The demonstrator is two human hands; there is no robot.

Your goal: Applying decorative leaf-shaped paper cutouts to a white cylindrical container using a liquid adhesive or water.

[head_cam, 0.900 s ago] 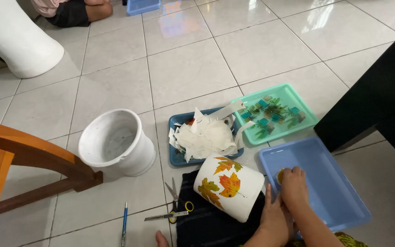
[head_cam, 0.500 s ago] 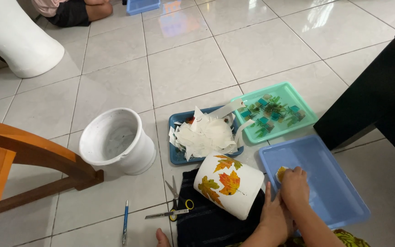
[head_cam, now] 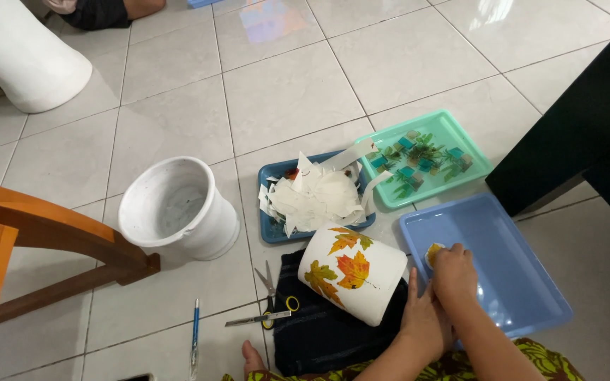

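**Wet leaf cutout at risk of tearing**

The leaf cutout (head_cam: 433, 254) lay at the near-left corner of the blue tray (head_cam: 503, 282), pinched in the right hand (head_cam: 453, 271)'s grip. The left hand (head_cam: 421, 321) rested against the white pot (head_cam: 353, 274), which lay tilted on a dark cloth (head_cam: 319, 331); whether it grasped I couldn't tell. The cutout looked flimsy and might have ripped or folded. The pot could have rolled toward the scissors (head_cam: 266, 307).
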